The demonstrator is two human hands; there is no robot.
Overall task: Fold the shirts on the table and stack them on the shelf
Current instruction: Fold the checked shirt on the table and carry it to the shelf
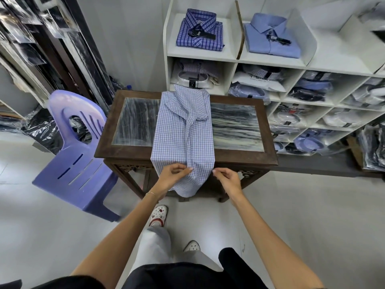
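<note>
While both hands (pixel 173 174) (pixel 227 177) pinch its hem, the checked shirt (pixel 183 132) lies lengthwise, collar away.

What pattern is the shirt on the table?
Small blue-and-white check, on the checked shirt; head view.

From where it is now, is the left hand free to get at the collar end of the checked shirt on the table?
Probably not right away. The left hand is pinching the checked shirt at the near table edge, and the collar end lies at the far edge. Nothing blocks the way; it would have to let go and stretch across.
</note>
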